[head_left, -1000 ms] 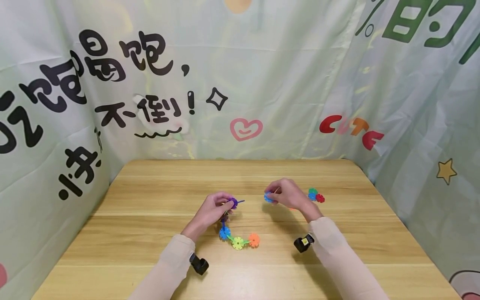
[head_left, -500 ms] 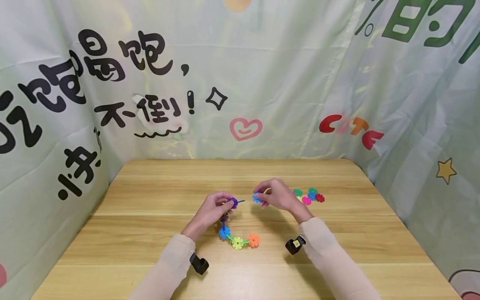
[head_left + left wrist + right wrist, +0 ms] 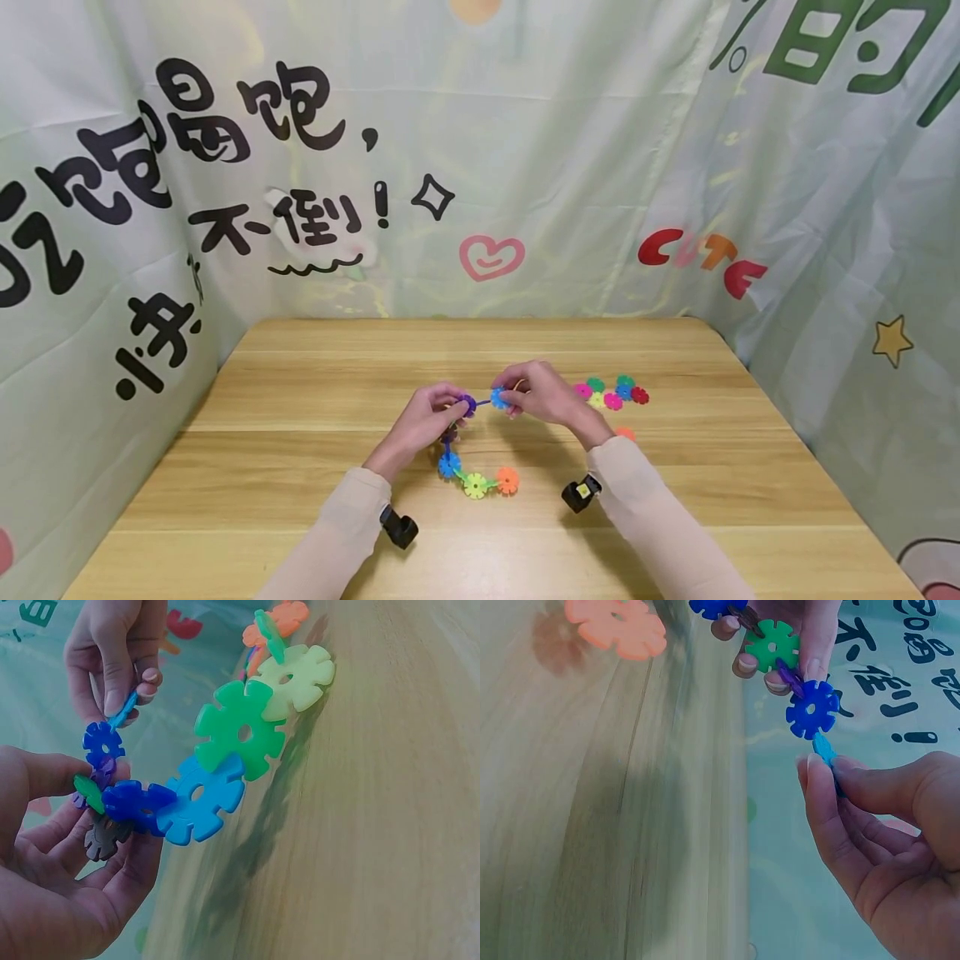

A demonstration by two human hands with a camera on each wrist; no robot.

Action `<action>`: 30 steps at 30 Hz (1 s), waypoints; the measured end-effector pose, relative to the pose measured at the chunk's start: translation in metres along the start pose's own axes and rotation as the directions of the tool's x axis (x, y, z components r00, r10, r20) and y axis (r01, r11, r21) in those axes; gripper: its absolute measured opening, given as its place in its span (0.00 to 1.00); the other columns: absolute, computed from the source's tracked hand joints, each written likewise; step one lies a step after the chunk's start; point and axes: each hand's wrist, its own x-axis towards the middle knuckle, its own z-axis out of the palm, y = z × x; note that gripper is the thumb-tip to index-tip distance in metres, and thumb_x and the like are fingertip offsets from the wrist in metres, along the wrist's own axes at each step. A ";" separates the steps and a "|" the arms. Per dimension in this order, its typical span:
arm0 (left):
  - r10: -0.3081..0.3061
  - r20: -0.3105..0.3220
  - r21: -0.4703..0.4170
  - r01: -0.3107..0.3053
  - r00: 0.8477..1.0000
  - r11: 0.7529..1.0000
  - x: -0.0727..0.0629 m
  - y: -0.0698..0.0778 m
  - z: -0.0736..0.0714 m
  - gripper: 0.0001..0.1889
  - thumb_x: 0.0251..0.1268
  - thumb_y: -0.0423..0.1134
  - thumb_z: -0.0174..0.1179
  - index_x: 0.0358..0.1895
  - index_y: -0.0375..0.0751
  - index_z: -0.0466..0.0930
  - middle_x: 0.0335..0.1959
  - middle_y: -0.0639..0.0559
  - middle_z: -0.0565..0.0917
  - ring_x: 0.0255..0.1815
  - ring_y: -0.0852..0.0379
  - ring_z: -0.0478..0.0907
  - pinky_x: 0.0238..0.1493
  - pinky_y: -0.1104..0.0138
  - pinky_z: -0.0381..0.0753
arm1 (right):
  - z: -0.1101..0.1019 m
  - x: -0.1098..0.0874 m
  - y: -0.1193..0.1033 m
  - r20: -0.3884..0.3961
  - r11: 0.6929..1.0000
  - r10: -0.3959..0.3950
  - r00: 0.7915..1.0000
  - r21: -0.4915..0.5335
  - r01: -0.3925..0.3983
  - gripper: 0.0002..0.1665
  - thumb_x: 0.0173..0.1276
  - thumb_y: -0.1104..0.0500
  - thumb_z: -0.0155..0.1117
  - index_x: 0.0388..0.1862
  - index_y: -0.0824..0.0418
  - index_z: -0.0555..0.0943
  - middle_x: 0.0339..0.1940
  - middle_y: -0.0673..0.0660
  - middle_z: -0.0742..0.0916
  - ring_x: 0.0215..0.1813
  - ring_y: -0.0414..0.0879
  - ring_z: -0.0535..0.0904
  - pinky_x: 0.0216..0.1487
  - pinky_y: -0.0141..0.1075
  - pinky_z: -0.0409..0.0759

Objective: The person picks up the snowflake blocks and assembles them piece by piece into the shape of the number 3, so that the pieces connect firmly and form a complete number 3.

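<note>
My left hand (image 3: pixel 420 418) pinches a chain of joined plastic snowflake discs by its purple disc (image 3: pixel 468 406). From there the chain hangs to the table through a brown disc (image 3: pixel 106 837), blue, green and yellow discs to an orange disc (image 3: pixel 507 481). A dark blue disc (image 3: pixel 807 712) sticks out at the chain's upper end, seen edge-on in the head view. Between thumb and fingers my right hand (image 3: pixel 546 393) pinches a light blue disc (image 3: pixel 823 748). Its edge meets the dark blue disc's edge; how deep the slots engage cannot be told.
On the wooden table (image 3: pixel 337 358), a loose cluster of discs, pink (image 3: pixel 612 402), green, yellow, blue and red (image 3: pixel 640 395), lies right of my right hand. An orange disc (image 3: pixel 626 434) lies partly behind the right forearm. A printed curtain (image 3: pixel 420 275) surrounds the table.
My right hand has moved left with the light blue disc until it meets the dark blue disc. More of the loose discs now show. The left hand has stayed still.
</note>
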 end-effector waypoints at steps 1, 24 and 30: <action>0.002 0.000 0.002 -0.002 1.000 1.000 0.000 0.000 0.000 0.10 0.77 0.37 0.59 0.54 0.38 0.82 0.50 0.36 0.89 0.42 0.47 0.86 0.36 0.64 0.86 | 0.001 0.000 0.000 0.001 1.000 0.002 1.000 0.003 -0.002 0.11 0.76 0.70 0.60 0.53 0.69 0.85 0.37 0.63 0.88 0.31 0.46 0.87 0.42 0.55 0.89; 0.010 -0.035 0.012 -0.010 0.999 1.000 0.002 0.007 -0.002 0.09 0.77 0.34 0.58 0.53 0.36 0.82 0.44 0.35 0.90 0.32 0.50 0.81 0.30 0.69 0.80 | 0.019 0.007 -0.004 -0.133 1.000 -0.003 0.991 0.001 0.003 0.06 0.71 0.73 0.64 0.41 0.69 0.88 0.30 0.61 0.90 0.26 0.48 0.86 0.34 0.50 0.89; -0.002 -0.077 0.037 0.005 0.997 0.999 0.002 0.009 -0.001 0.08 0.77 0.34 0.59 0.52 0.38 0.83 0.40 0.46 0.91 0.35 0.50 0.81 0.31 0.67 0.80 | 0.024 0.007 0.000 -0.172 0.998 0.009 0.985 0.068 0.003 0.06 0.70 0.75 0.64 0.41 0.71 0.87 0.31 0.63 0.90 0.24 0.43 0.84 0.34 0.52 0.89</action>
